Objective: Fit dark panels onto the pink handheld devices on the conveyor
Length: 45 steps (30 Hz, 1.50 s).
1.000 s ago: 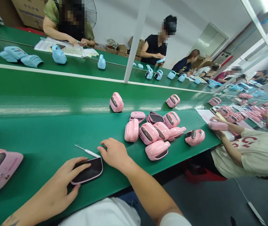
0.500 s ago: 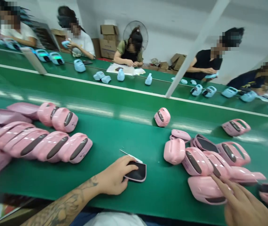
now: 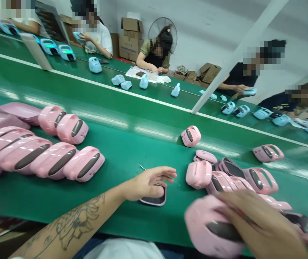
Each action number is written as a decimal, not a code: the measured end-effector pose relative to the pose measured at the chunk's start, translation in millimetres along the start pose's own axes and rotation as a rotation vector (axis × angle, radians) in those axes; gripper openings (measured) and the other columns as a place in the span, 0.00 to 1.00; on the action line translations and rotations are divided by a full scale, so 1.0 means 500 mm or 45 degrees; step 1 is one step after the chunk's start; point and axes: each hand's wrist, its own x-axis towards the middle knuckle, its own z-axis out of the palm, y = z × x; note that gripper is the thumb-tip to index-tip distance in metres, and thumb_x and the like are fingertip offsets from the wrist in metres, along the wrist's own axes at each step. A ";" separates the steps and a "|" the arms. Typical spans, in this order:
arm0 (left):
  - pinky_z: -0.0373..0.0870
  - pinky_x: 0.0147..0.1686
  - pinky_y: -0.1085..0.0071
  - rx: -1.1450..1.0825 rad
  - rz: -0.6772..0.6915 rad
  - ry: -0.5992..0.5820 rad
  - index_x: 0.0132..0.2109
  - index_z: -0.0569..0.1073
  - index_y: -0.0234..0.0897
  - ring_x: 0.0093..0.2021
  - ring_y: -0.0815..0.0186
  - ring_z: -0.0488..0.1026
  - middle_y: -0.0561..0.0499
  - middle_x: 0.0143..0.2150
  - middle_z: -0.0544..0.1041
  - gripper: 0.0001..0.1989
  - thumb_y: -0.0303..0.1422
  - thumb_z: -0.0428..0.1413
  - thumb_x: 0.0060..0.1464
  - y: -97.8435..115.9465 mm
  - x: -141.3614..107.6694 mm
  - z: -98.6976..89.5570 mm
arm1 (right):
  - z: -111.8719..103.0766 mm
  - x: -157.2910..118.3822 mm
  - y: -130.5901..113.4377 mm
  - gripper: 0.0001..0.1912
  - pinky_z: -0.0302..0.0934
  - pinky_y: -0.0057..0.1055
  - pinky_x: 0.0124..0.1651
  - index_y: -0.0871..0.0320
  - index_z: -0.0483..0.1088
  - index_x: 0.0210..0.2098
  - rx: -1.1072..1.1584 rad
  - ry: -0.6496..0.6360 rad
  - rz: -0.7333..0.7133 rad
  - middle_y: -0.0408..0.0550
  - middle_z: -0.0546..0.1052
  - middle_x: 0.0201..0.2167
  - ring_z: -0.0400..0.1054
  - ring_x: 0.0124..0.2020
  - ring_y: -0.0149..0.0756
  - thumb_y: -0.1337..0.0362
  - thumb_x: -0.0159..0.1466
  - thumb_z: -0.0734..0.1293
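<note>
My right hand [image 3: 259, 219] grips a pink plastic housing [image 3: 210, 230] with a dark oval window, lifted near the table's front edge and blurred by motion. My left hand [image 3: 152, 183] is held over a flat dark panel with a pink rim [image 3: 154, 201], its fingers apart and nothing in them. The panel lies on the green table and is partly covered by that hand. Beyond my left fingers the tip of a thin metal rod [image 3: 142, 167] shows. Behind my right hand sits a cluster of pink housings [image 3: 198, 174], some hidden by it.
Rows of pink housings [image 3: 83, 163] stand at the left. Single housings [image 3: 191, 136] rest on the green conveyor, which has a pale rail [image 3: 121, 88] and a slanted white post [image 3: 218, 72]. Across it, several people work among light-blue housings [image 3: 95, 64].
My right hand has taken a pink housing from the front of the right cluster and moved it left. My left hand has lifted off the dark panel, fingers spreading. The view has tilted slightly.
</note>
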 end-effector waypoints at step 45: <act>0.77 0.37 0.67 -0.483 -0.033 0.874 0.63 0.80 0.34 0.42 0.55 0.82 0.40 0.49 0.86 0.38 0.55 0.69 0.54 -0.037 0.054 -0.167 | 0.432 0.264 -0.198 0.36 0.76 0.51 0.51 0.56 0.65 0.60 0.942 -0.047 -0.013 0.55 0.72 0.51 0.73 0.51 0.50 0.42 0.63 0.77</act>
